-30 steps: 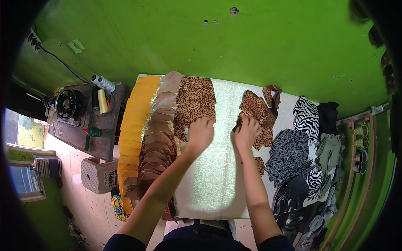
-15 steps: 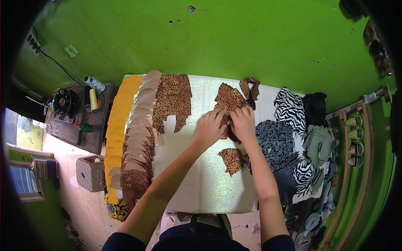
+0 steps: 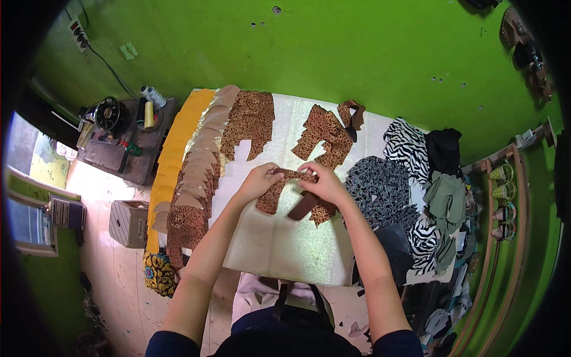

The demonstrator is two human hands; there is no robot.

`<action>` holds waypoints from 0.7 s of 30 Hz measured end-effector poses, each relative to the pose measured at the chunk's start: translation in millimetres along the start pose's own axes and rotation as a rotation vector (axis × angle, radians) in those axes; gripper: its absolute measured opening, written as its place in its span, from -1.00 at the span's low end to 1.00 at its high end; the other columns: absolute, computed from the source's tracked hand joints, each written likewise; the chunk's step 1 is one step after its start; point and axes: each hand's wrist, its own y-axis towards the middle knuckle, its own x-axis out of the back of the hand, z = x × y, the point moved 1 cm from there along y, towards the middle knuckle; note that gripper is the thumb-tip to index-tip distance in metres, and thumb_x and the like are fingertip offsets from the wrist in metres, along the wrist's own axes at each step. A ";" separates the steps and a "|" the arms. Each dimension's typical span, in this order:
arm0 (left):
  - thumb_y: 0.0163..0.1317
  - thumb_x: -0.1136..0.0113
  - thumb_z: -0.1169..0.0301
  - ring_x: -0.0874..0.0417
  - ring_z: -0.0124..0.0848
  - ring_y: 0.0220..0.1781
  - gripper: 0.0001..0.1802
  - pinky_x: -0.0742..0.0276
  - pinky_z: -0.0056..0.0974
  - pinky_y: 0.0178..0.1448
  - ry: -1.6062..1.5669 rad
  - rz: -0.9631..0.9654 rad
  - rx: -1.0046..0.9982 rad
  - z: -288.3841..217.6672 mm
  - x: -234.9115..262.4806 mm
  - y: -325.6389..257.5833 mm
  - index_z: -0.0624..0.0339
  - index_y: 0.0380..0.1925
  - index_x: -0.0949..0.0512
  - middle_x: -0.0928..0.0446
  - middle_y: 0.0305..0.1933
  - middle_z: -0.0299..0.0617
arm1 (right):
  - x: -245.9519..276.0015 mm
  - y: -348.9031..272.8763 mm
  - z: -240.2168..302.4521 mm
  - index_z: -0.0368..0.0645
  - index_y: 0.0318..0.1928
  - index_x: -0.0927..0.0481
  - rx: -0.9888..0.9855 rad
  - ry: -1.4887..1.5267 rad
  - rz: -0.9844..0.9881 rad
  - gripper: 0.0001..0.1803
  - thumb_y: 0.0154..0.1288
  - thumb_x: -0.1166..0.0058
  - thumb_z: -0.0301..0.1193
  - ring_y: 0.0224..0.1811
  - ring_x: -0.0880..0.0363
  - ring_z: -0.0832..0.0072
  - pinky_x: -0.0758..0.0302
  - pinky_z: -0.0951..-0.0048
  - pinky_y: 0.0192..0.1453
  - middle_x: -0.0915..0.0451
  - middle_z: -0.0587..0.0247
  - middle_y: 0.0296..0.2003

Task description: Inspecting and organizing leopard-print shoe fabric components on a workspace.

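Observation:
A curved, U-shaped piece of brown leopard-print fabric (image 3: 271, 199) hangs between my two hands above the table. My left hand (image 3: 260, 181) pinches it at the upper left bend. My right hand (image 3: 325, 183) grips its upper right part, where one end turns over and shows a plain brown back. Under and beside that end lies a small leopard-print cut piece (image 3: 324, 213), partly hidden. Beyond my hands rests a stack of leopard-print pieces (image 3: 324, 137) with jagged edges. A looped brown strip (image 3: 352, 113) sits at the far edge near it.
Overlapping rows of yellow pieces (image 3: 163, 172) and tan-backed pieces (image 3: 199, 156) line the table's left side. Dark patterned cloth (image 3: 380, 184), zebra-print cloth (image 3: 406, 146) and olive cloth (image 3: 446, 199) pile up at right. A sewing machine (image 3: 108, 114) stands far left; green wall behind.
Both hands have lifted the curved piece off the leopard-print stack and brought it nearer to me, to the left. The view has shifted slightly.

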 end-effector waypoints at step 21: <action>0.05 -0.07 0.37 -0.48 -0.07 -0.14 -0.73 -0.41 -0.08 -0.04 0.578 -0.331 -0.075 26.0 -99.6 -57.3 0.24 -0.23 -0.47 -0.44 -0.20 0.01 | -44.0 -81.0 -65.1 -0.22 -0.15 -0.51 -0.441 -0.791 -0.460 -0.56 0.05 -0.13 -0.16 -0.04 -0.32 0.21 -0.22 0.24 0.04 -0.45 0.09 -0.19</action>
